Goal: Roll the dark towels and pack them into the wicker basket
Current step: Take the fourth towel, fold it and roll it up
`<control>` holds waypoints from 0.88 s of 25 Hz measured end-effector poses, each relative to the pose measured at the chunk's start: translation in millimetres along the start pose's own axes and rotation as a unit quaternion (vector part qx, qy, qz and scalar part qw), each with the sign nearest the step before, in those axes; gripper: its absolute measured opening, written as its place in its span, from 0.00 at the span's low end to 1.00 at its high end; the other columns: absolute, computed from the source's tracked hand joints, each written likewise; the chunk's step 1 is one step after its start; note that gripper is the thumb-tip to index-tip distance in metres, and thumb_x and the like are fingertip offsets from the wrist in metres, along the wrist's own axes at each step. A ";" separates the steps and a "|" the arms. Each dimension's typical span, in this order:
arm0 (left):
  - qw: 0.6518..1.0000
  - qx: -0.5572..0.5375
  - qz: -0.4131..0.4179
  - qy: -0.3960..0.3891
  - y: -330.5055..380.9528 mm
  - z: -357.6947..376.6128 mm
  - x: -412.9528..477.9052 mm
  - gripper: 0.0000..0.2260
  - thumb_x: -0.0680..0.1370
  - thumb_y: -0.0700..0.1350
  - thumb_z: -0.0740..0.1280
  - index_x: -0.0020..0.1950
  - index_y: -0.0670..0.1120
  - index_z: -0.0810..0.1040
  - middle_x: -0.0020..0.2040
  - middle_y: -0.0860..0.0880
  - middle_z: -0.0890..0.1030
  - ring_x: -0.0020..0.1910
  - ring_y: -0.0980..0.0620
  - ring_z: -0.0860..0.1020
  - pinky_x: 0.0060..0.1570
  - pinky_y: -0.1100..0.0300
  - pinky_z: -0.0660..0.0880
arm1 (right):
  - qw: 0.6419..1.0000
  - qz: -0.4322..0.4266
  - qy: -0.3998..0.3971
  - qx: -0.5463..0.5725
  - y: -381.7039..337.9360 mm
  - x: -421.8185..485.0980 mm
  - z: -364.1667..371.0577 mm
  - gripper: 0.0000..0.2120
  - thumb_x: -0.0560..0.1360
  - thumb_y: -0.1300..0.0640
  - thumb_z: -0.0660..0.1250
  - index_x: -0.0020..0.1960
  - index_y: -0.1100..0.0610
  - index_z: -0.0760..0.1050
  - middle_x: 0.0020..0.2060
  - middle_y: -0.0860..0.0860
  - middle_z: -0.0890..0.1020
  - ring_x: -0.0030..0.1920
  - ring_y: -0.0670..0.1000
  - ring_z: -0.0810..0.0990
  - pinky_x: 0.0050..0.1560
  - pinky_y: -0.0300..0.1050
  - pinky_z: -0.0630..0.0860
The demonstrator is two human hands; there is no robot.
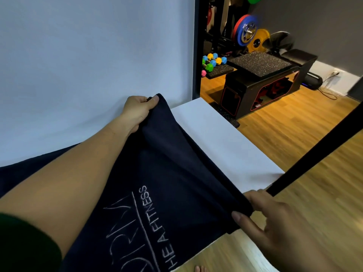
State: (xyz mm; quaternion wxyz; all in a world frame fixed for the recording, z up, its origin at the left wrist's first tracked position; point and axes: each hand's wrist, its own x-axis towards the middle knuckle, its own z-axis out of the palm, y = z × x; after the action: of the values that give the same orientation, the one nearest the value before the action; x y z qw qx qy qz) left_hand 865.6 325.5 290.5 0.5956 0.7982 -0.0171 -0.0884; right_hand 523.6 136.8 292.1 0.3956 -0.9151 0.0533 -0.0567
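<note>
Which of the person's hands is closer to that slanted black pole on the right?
Right. The right hand, pinching a corner of the towel, sits beside the lower end of the black pole; the left hand holds the far corner, by the wall.

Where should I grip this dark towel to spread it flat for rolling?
Pinch the dark towel at the two corners of one edge: left hand on the far corner from the wall side, right hand on the near corner from the floor side. That edge stretches between them, so the cloth should spread flat.
</note>
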 end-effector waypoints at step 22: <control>0.823 0.552 0.113 -0.071 -43.6 10.6 -172.5 0.41 0.76 0.72 0.37 0.81 0.46 0.36 0.80 0.45 0.35 0.80 0.48 0.37 0.78 0.46 0.38 | 0.970 0.088 -0.077 0.214 33.9 0.0 -1.5 0.20 0.69 0.32 0.70 0.43 0.49 0.78 0.35 0.53 0.82 0.35 0.48 0.81 0.35 0.40 0.77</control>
State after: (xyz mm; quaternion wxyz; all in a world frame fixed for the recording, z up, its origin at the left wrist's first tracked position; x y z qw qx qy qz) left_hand 690.8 351.0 266.8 0.0582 0.9776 -0.1953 -0.0531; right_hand 521.6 112.6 268.4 0.5889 -0.8023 0.0897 0.0385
